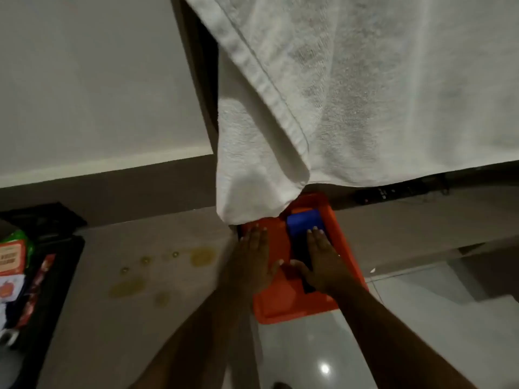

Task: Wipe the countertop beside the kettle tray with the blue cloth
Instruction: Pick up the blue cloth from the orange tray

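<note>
Both our hands lie flat and unclenched in the orange tray [283,311], which overhangs the counter's [174,279] right edge. The left hand [254,261] presses bare tray floor with fingers [252,234] spread, grasping nothing. The right hand [323,261] rests on the blue cloth [304,221], which lies folded in the tray's far half atop something dark; the fingers are laid over it, not yet closed on it.

We see several ways this could go badly. The tray juts out over the floor [421,318], so weight from both palms on its near end could tip it off the edge. A white towel [337,94] hangs down from above and its lowest corner touches the tray's far-left corner; lifting the cloth carelessly could snag it or drag it onto the yellowish spills [202,256] dotted across the counter between the two trays. If we pinch too deep, we judge the dark thing underneath may come up with the cloth. A broad sweep leftward could also push liquid against the black tray [56,276] at the counter's left edge.

Packets [12,262] in that black tray carry printing, orange and white, but it is too blurred to read; no brand can be made out. No kettle is in view.
</note>
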`<state>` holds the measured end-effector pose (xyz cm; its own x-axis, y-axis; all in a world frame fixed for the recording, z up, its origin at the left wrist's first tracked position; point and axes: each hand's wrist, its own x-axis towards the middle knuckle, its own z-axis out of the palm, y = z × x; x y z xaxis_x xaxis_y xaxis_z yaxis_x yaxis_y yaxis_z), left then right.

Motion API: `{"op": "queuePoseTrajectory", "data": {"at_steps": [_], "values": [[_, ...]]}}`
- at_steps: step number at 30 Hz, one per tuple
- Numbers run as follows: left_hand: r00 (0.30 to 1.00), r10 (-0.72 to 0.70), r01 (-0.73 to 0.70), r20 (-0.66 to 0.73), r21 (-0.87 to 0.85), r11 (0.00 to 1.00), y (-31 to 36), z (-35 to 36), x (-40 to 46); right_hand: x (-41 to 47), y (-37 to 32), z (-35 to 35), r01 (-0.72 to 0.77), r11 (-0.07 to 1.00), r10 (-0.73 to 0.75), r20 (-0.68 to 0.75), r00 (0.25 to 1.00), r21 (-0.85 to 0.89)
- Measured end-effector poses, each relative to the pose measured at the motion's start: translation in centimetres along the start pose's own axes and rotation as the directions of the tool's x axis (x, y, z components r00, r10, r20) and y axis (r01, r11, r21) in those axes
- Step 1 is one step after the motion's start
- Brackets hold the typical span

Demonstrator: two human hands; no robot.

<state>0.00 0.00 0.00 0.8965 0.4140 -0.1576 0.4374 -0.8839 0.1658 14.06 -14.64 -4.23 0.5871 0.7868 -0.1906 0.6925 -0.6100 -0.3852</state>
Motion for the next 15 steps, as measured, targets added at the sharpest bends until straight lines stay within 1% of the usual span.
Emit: {"op": "queuePoseTrajectory", "data": {"at_steps": [2, 4, 7, 9, 12, 15], "values": [[0.999, -0.030, 0.030, 0.021, 0.008, 1.000, 0.5, 1.0, 1.0, 1.0, 0.7, 1.0, 0.023, 0.999, -0.023, -0.007, 1.000, -0.031], [0.998, -0.053, 0.052, 0.028, 0.054, 0.997, 0.5, 2.0, 1.8, 1.6, 0.9, 2.0, 0.024, 0.996, -0.025, -0.013, 1.000, -0.091], [0.994, -0.075, 0.064, 0.082, 0.131, 0.989, 0.5, 2.6, 2.7, 1.9, 1.2, 3.2, 0.013, 0.991, -0.021, -0.059, 0.998, -0.136], [0.991, -0.079, 0.057, 0.105, 0.193, 0.979, 0.4, 3.0, 3.0, 1.9, 1.2, 3.4, 0.011, 0.992, -0.022, -0.091, 0.996, -0.126], [0.987, -0.093, 0.062, 0.129, 0.227, 0.972, 0.5, 3.1, 3.2, 2.0, 0.9, 3.7, 0.003, 0.994, -0.017, -0.130, 0.991, -0.110], [0.988, -0.090, 0.061, 0.123, 0.223, 0.973, 0.5, 3.2, 3.2, 2.2, 0.7, 3.7, -0.014, 0.996, 0.005, -0.109, 0.994, -0.084]]}}
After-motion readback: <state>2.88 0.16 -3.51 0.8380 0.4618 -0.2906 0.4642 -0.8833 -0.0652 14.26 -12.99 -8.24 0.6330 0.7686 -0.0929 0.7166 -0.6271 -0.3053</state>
